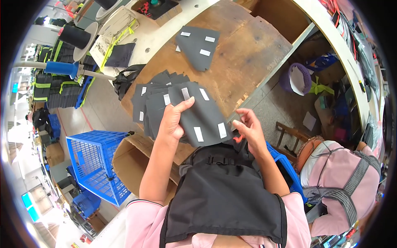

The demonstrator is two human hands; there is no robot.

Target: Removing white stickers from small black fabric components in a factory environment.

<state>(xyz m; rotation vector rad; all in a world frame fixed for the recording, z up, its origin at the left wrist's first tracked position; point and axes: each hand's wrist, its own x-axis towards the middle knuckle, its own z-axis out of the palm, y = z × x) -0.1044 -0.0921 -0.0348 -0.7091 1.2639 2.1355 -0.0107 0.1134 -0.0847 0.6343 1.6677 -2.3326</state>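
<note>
One blue lattice crate [85,137] stands left of the work surface; contents not determinable. One open cardboard box [122,163] is just beside it, with brown inner walls in view; its depth is partly hidden by the left forearm. One purple basket [307,76], at the right, contains a white piece [296,80]. One shallow box [170,15] at the upper edge holds small red items and a round green item.

Count of labels: four white on the dark grey panel [204,113], which is held above the near edge of the wooden board [252,41]. Left hand [170,122]: thumb pressed on the panel's face, remaining fingers underneath, clamped on it. Right hand [250,128]: near the panel's right corner, thumb and forefinger close together; contact between them cannot be told. One orange-red object [238,139] shows just below that thumb.

Further dark pieces [155,106] lie overlapped beneath, number not countable. Two black thread cones [75,37] are visible at upper left.
</note>
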